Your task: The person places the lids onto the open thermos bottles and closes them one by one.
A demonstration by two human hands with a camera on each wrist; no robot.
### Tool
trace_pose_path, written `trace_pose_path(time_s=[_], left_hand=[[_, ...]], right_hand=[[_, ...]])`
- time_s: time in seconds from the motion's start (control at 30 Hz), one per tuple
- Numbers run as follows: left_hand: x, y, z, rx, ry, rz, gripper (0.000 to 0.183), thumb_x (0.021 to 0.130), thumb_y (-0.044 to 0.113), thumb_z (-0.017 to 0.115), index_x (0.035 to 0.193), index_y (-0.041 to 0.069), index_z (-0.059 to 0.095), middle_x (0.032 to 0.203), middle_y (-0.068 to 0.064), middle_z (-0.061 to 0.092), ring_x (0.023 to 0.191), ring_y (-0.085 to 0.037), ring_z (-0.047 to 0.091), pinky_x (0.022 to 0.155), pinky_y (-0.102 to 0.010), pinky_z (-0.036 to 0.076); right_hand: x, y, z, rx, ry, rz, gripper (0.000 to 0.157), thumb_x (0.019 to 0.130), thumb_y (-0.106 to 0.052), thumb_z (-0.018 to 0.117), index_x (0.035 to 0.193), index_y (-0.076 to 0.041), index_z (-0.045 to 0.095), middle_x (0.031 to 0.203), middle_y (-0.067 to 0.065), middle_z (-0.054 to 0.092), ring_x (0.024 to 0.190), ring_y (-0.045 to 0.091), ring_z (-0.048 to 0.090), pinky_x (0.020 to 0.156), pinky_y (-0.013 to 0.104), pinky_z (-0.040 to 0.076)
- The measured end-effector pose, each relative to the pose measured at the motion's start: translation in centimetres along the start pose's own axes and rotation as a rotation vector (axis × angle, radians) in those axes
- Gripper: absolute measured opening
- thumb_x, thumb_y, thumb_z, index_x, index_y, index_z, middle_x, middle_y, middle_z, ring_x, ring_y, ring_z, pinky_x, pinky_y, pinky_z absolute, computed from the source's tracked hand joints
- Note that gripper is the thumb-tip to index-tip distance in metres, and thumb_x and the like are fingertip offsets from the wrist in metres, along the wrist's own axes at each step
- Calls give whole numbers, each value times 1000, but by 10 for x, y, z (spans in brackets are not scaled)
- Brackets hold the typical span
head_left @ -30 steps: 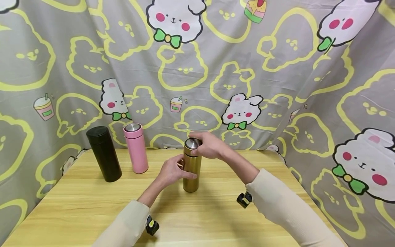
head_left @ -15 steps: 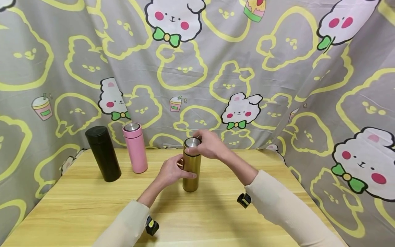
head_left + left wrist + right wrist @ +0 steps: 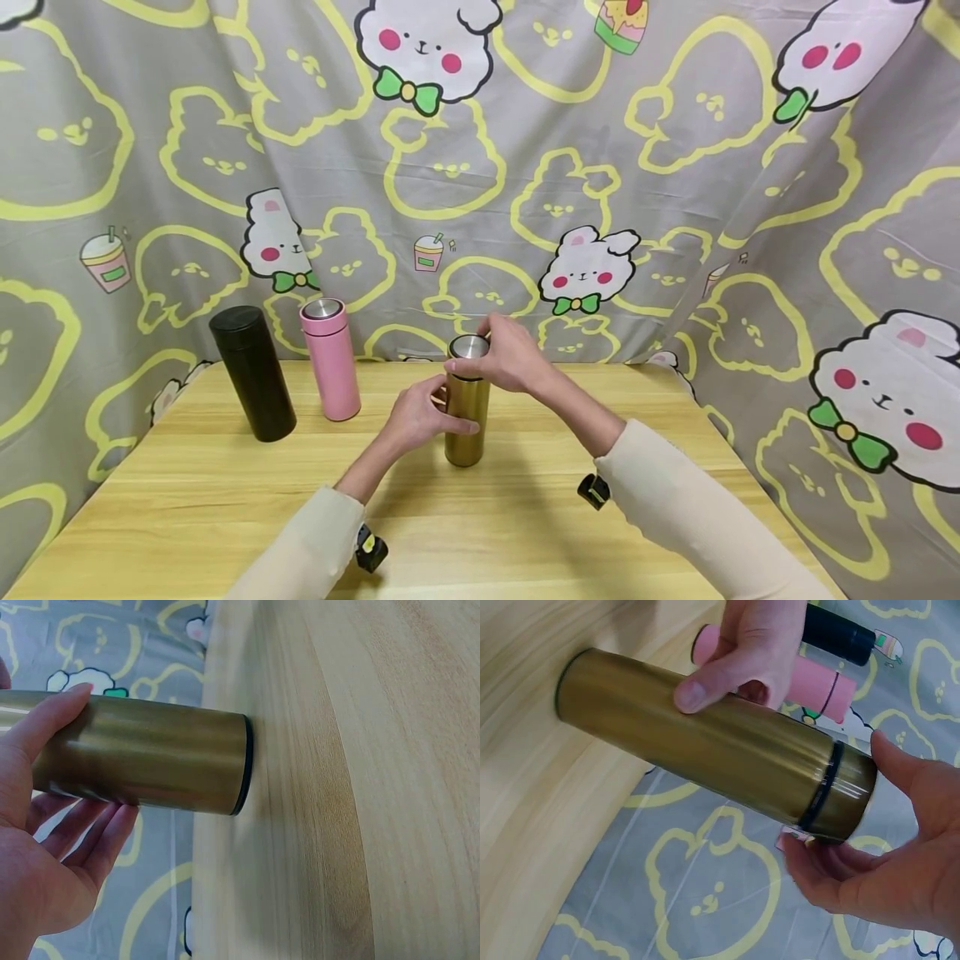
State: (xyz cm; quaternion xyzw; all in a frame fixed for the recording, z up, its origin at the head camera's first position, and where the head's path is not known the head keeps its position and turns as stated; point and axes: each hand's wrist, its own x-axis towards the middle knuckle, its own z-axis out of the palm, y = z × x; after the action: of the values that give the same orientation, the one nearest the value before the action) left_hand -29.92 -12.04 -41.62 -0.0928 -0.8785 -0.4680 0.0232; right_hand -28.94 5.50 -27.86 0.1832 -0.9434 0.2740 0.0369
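Observation:
A gold thermos bottle (image 3: 465, 437) stands upright on the wooden table. Round its body curls my left hand (image 3: 416, 417), thumb across the front and fingers behind. At the top, my right hand (image 3: 513, 357) grips the gold lid (image 3: 850, 791) between thumb and fingers; a dark ring separates lid from body, and the lid's silver top (image 3: 470, 346) shows in the head view. In the left wrist view the thermos's lower part (image 3: 172, 757) meets the table with its dark base rim, while the lid is out of that view.
To the left stand a black bottle (image 3: 258, 383) and a pink bottle (image 3: 333, 375) with a silver-topped lid, both upright on the table (image 3: 480, 533). A grey patterned curtain (image 3: 480, 225) hangs close behind the table's far edge and along the sides.
My right hand has turned on the lid, its thumb sweeping from the lid's front right to its left side. The left hand and the thermos have stayed in place.

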Motion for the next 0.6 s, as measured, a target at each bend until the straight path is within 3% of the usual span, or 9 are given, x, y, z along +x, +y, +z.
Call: trace_pose_path(time_s=[0.17, 0.37, 0.6], left_hand=[[-1, 0, -1, 1, -4, 0, 72, 59, 47, 97, 121, 24, 67, 102, 3, 69, 95, -16, 63, 79, -37, 55], [-1, 0, -1, -16, -2, -13, 73, 58, 45, 98, 120, 24, 67, 101, 2, 69, 95, -17, 64, 79, -37, 55], [-1, 1, 0, -12, -2, -18, 72, 59, 45, 97, 121, 24, 66, 102, 3, 69, 96, -17, 63, 80, -37, 54]], right_hand=[[0, -3, -9, 12, -106, -15, 87, 86, -48, 77, 151, -4, 40, 135, 18, 60, 120, 31, 59, 98, 44, 51], [3, -6, -20, 155, -234, 7, 75, 87, -28, 74, 153, -14, 42, 153, 15, 48, 134, 32, 53, 109, 51, 44], [5, -5, -21, 113, -245, -41, 70, 84, -22, 71, 149, -11, 50, 152, 10, 52, 136, 28, 51, 113, 47, 41]])
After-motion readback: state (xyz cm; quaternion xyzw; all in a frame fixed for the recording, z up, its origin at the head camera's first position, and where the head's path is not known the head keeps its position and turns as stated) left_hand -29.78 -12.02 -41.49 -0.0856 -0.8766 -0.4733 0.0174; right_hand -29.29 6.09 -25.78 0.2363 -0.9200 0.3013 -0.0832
